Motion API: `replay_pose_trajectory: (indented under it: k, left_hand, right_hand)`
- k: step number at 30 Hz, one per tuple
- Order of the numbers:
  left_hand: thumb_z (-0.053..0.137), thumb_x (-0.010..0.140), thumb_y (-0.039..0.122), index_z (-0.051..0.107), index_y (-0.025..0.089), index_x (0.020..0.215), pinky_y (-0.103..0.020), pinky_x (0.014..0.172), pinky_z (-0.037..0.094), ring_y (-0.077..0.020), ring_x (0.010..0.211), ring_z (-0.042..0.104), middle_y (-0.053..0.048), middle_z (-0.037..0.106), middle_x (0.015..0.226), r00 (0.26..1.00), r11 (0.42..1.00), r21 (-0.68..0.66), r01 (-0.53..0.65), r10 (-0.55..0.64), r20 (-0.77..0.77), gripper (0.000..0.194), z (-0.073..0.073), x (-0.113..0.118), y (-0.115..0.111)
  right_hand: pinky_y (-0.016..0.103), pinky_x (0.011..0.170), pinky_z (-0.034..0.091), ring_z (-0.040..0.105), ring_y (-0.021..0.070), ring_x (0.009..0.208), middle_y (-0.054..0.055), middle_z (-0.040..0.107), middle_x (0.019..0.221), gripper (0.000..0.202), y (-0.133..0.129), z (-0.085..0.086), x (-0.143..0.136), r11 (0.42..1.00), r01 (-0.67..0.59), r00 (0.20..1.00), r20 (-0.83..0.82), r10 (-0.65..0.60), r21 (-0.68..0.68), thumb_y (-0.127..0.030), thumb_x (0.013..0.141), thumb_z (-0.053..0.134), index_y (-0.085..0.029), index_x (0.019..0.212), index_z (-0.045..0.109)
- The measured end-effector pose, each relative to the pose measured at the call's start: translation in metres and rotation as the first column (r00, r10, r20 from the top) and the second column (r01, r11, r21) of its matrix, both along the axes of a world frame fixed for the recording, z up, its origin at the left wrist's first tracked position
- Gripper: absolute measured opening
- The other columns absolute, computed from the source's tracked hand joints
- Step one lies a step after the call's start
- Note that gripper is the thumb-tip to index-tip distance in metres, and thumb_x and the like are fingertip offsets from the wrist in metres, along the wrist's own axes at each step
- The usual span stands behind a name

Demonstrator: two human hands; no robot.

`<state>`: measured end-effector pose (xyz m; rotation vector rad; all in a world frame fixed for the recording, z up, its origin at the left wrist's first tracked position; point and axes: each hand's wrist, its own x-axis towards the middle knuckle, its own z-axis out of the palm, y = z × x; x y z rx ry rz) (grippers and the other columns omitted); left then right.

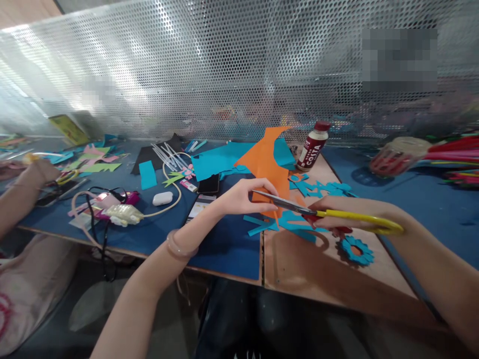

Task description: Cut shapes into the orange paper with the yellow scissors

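Note:
My left hand (pixel 249 196), with a pale bangle (pixel 181 244) on its wrist, pinches a piece of orange paper (pixel 267 159) at the table's middle. In my right hand (pixel 337 207) are yellow-handled scissors (pixel 355 217), their blades pointing left at the orange paper beside my left fingertips. Blue paper scraps (pixel 299 224) lie under and around both hands. A blue paper ring with a fringed edge (pixel 357 251) rests on the wooden board below my right hand. Larger blue paper (pixel 220 157) is behind the left hand.
A Costa bottle (pixel 313 147) stands behind the scraps. To the right is a jar (pixel 398 157) near colourful stems. Phones (pixel 200 209), a white earbud case (pixel 162 199) and a corded bundle (pixel 121 213) lie left. Another person's hand (pixel 41 172) is at far left; a perforated metal screen (pixel 239 65) stands behind.

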<state>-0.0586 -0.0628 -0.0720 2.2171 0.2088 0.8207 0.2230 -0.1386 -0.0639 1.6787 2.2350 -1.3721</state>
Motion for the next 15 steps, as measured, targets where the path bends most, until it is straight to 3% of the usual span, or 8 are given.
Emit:
replay_pose_trajectory:
  k: [6, 15]
  left_hand:
    - [0.072, 0.075, 0.028, 0.062, 0.014, 0.098, -0.027, 0.083, 0.051, -0.0166, 0.09, 0.066, -0.008, 0.069, 0.097, 0.999, 0.999, 0.024, 0.035, -0.034, -0.004, 0.028, 0.0003, -0.0023, -0.001]
    - [0.075, 0.073, 0.031, 0.063, 0.016, 0.098, -0.03, 0.086, 0.05, -0.0193, 0.094, 0.065, -0.008, 0.068, 0.098, 1.0, 1.0, -0.015, 0.015, -0.015, -0.013, 0.031, -0.0006, -0.0028, -0.0014]
  right_hand:
    - [0.021, 0.043, 0.044, 0.055, 0.0112, 0.048, 0.0, 0.058, 0.063, 0.029, 0.0017, 0.0045, -0.0084, 0.997, -0.069, 0.998, 0.013, 0.069, -0.036, -0.045, 0.089, 0.051, -0.017, 0.089, 0.056]
    - [0.02, 0.041, 0.042, 0.054, 0.0105, 0.047, 0.001, 0.059, 0.065, 0.028, -0.0003, 0.0037, -0.0096, 1.0, -0.004, 1.0, -0.007, 0.004, -0.022, -0.045, 0.086, 0.055, -0.016, 0.087, 0.057]
